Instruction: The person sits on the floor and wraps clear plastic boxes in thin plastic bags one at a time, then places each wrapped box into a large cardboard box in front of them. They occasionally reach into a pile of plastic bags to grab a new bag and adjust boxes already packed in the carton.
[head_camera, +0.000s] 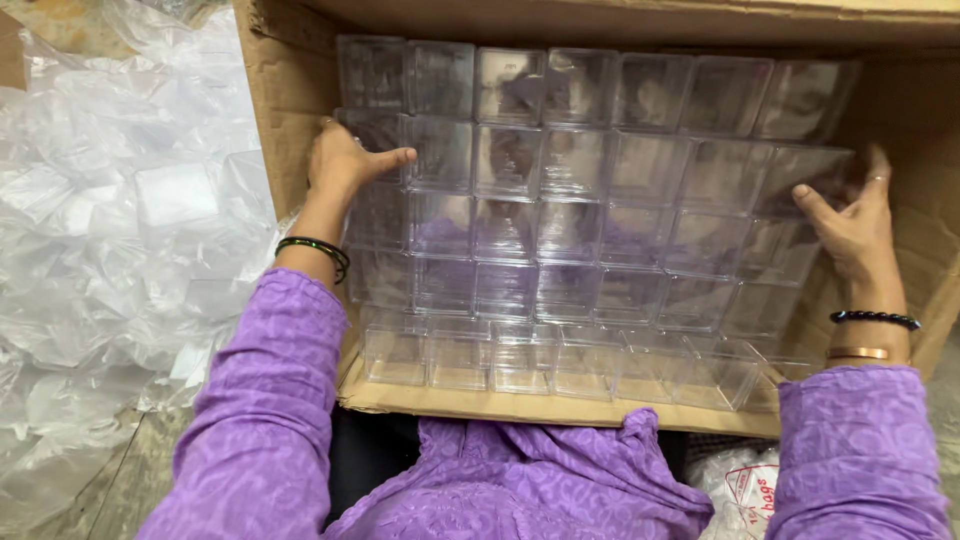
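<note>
Purple sleeves (262, 420) fill the near edge of the view at six o'clock, patterned cloth running up both forearms toward the wrists.

Left hand (345, 160), at about ten o'clock, lies flat against the left side of a block of clear plastic boxes (590, 220): the thumb stretches across the top of one box while the fingers are pressed together down the block's left flank, partly hidden between the boxes and the carton wall. A dark green bangle (318, 248) circles that wrist.

Right hand (850, 225), at about three o'clock, presses against the right side of the same block. Its thumb points inward over the boxes, and the fingers rise along the edge, a ring showing on one of them. A black bead bracelet (875, 318) and a copper bangle (858, 353) sit on this wrist.

Between the two hands, the boxes stand in tight rows, touching one another, their open tops facing up. They fill the inside of a brown cardboard carton (280, 90), whose walls close around them from nine o'clock through twelve to three.

Outside the carton, from eight to eleven o'clock, lies a heap of crumpled clear plastic bags (130, 230). A white printed bag (745, 490) peeks out at five o'clock.
</note>
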